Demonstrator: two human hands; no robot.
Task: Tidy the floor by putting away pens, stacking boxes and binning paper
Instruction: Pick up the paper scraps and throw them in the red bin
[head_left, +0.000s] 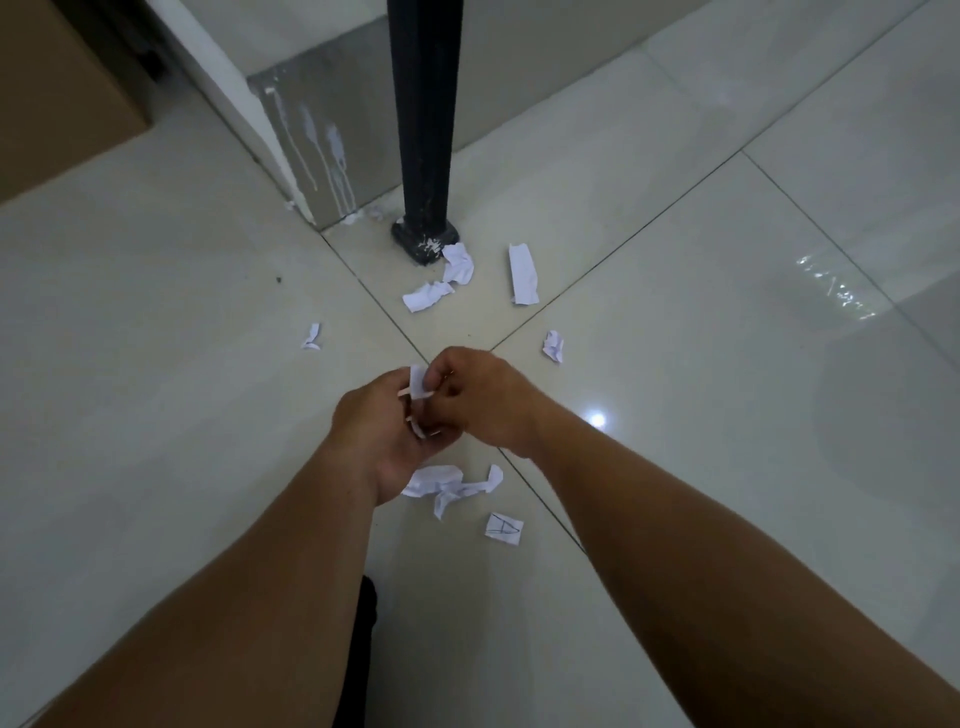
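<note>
White paper scraps lie scattered on the pale tiled floor. My left hand (376, 431) is cupped around a few small scraps (418, 382). My right hand (483, 397) meets it, fingers pinching one of those scraps. Under my hands lies a crumpled piece (452, 483), and beside it a small square scrap with a pen drawing (504, 529). Farther off are a flat strip (523, 274), two crumpled pieces (458, 262) (427, 296) by the pole, a small ball (554, 345) on the right and a tiny scrap (311, 336) on the left.
A black pole (423, 130) stands on the floor just beyond the scraps. A wall corner with paint drips (306, 135) is behind it. A brown cardboard box (57, 88) sits at the top left. A dark object (366, 613) shows between my forearms.
</note>
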